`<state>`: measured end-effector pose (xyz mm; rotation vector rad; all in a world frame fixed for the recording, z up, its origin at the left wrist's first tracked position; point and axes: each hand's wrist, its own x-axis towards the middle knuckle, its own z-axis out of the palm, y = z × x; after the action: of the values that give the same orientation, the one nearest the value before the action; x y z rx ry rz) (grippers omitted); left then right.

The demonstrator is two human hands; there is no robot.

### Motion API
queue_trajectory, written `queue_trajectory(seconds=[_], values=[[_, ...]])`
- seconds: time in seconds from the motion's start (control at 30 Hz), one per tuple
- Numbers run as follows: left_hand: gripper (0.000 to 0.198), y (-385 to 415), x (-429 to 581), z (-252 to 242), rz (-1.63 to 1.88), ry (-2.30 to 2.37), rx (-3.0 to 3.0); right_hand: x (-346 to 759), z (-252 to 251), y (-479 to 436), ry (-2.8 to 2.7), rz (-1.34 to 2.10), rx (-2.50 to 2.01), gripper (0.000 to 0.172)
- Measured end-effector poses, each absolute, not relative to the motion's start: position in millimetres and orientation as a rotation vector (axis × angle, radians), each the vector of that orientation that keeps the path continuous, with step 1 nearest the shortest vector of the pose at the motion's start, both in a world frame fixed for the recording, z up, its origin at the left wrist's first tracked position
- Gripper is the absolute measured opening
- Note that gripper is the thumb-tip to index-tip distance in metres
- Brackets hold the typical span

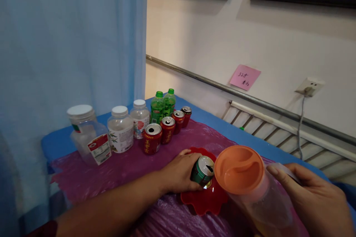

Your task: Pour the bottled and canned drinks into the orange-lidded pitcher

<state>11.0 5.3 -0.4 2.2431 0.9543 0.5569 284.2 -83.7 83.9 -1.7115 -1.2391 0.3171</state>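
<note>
My left hand (179, 172) grips a green drink can (203, 171) with an open top, tilted over a red flower-shaped dish (204, 198) on the purple sheet. My right hand (311, 200) holds the handle of a clear plastic pitcher (258, 200) with an orange lid (239, 169), tipped toward the can. The lid's rim lies right beside the can's top.
At the back left stand several red cans (152, 139), two green bottles (158, 107) and three clear white-lidded jars (120, 129) on a purple sheet (119, 170) over a blue table (55, 142). A blue curtain hangs left; wall, rail and radiator lie right.
</note>
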Motion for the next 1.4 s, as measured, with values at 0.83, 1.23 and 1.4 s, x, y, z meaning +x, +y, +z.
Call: queue_trajectory(seconds=[0.83, 1.23, 1.4], values=[[0.066, 5.9, 11.2, 0.1, 0.541, 0.952, 2.246, 284.3, 83.5, -83.3, -1.263, 0.315, -1.719, 0.034], [0.064, 6.0, 11.1, -2.2, 0.548, 0.942, 2.253, 281.5, 83.7, -83.5, -1.229, 0.314, -1.724, 0.036], [0.062, 5.3, 11.1, -0.3, 0.550, 0.949, 2.262, 283.5, 83.1, -83.5, -1.255, 0.308, -1.688, 0.034]])
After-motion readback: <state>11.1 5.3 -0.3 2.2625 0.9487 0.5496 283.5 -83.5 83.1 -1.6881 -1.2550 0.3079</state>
